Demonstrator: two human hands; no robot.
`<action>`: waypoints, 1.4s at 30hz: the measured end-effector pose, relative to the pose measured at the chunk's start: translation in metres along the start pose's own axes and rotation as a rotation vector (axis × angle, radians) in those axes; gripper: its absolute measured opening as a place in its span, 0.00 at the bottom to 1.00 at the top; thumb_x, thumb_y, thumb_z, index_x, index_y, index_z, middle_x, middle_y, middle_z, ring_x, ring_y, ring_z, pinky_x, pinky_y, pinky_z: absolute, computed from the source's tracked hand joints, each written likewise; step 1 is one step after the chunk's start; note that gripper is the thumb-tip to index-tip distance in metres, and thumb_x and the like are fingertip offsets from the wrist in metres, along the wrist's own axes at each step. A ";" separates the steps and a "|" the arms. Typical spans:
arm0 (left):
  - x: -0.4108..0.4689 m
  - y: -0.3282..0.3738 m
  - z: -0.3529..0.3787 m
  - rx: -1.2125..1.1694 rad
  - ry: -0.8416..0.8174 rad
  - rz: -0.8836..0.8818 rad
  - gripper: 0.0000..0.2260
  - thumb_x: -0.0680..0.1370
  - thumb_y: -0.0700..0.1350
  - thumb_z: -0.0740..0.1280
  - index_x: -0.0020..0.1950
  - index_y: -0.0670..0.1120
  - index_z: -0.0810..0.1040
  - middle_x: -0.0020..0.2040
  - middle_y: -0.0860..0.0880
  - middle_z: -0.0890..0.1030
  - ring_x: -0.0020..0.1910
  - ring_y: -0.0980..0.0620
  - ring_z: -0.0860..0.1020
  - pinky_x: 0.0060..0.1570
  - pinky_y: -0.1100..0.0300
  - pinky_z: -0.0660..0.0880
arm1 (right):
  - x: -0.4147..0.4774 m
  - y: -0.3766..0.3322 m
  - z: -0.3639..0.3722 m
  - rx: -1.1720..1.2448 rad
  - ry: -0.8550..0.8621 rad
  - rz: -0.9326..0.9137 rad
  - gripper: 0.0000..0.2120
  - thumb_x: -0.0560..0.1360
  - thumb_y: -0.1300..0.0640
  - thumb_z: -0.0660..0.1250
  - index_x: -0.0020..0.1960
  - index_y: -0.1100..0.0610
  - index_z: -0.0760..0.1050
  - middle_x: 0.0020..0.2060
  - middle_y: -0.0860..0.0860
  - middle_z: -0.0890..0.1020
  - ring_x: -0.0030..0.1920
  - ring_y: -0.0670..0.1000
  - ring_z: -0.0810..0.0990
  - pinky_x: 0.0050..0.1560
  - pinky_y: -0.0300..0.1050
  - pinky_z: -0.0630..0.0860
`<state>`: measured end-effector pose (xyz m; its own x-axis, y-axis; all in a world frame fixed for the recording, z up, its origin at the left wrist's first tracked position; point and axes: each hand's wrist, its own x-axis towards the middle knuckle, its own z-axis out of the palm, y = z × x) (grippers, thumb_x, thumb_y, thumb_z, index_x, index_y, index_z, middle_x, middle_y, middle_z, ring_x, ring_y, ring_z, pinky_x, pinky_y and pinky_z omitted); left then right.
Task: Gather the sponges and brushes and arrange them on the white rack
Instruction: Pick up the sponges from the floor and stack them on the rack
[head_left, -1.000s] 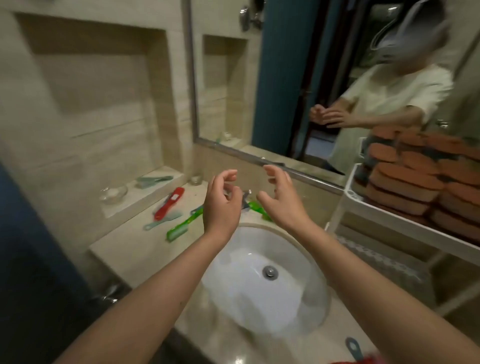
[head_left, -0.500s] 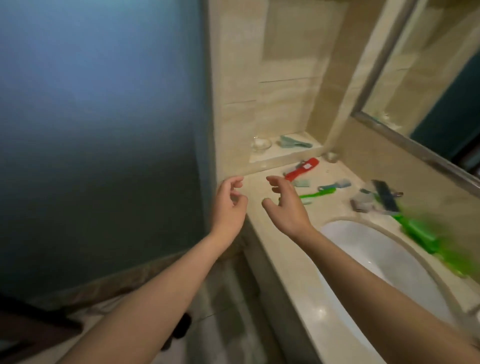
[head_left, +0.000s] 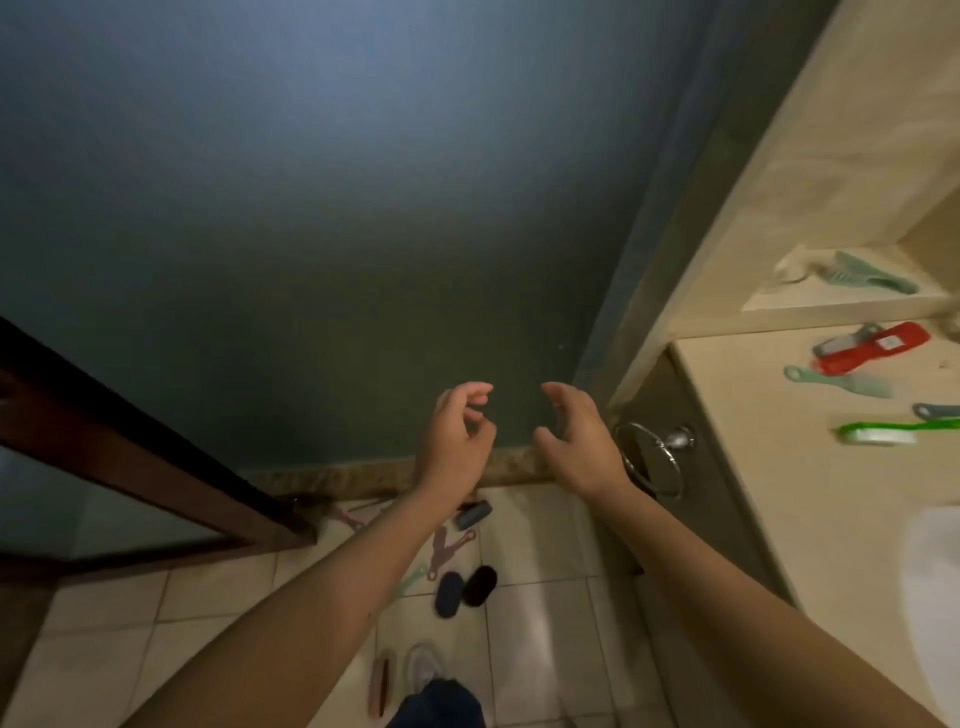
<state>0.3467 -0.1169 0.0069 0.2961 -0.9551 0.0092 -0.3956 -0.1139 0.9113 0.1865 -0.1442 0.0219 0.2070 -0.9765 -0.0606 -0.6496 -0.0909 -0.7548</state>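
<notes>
My left hand (head_left: 457, 436) and my right hand (head_left: 582, 441) are raised side by side in front of a dark wall, fingers curled apart, both empty. Far below them on the tiled floor lie two dark oval sponges (head_left: 465, 587), a grey-blue brush (head_left: 472, 513), pink brushes (head_left: 447, 545) and a pink brush (head_left: 381, 686) near my foot. At the right, the counter (head_left: 779, 519) holds a red brush (head_left: 872, 347), a pale green brush (head_left: 841, 382) and a bright green brush (head_left: 893, 432). Another pale green brush (head_left: 872, 278) lies in the wall niche. The white rack is out of view.
A dark wooden door frame (head_left: 130, 452) slants across the left. A chrome towel ring (head_left: 654, 457) hangs on the counter's side just right of my right hand. The white basin edge (head_left: 935, 597) shows at the far right. My shoe (head_left: 423, 670) stands on the tiles.
The view has swung left and down, away from the mirror, basin and rack, to the wall and floor. Both hands stayed raised, empty and close together.
</notes>
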 end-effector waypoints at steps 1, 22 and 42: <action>0.003 -0.012 -0.006 0.023 -0.014 -0.022 0.19 0.74 0.36 0.64 0.57 0.59 0.72 0.54 0.57 0.74 0.47 0.62 0.76 0.50 0.63 0.75 | 0.003 0.001 0.014 0.010 -0.015 0.013 0.27 0.75 0.57 0.66 0.73 0.52 0.65 0.69 0.50 0.70 0.67 0.48 0.71 0.66 0.43 0.68; 0.009 -0.335 0.098 0.215 -0.252 -0.455 0.20 0.77 0.39 0.65 0.68 0.51 0.70 0.63 0.54 0.71 0.58 0.57 0.73 0.53 0.65 0.71 | 0.069 0.244 0.264 0.026 -0.309 0.400 0.25 0.75 0.59 0.66 0.71 0.53 0.66 0.68 0.51 0.71 0.64 0.50 0.72 0.63 0.47 0.72; 0.089 -0.629 0.240 0.409 -0.215 -0.313 0.25 0.70 0.46 0.65 0.67 0.48 0.71 0.68 0.47 0.70 0.63 0.49 0.71 0.55 0.60 0.68 | 0.161 0.483 0.492 -0.107 -0.444 0.192 0.31 0.71 0.61 0.70 0.71 0.51 0.65 0.68 0.49 0.71 0.68 0.52 0.69 0.64 0.51 0.73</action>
<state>0.4129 -0.1960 -0.6646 0.2863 -0.8882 -0.3593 -0.6351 -0.4567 0.6230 0.2658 -0.2487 -0.6738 0.3532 -0.8018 -0.4821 -0.7730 0.0401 -0.6332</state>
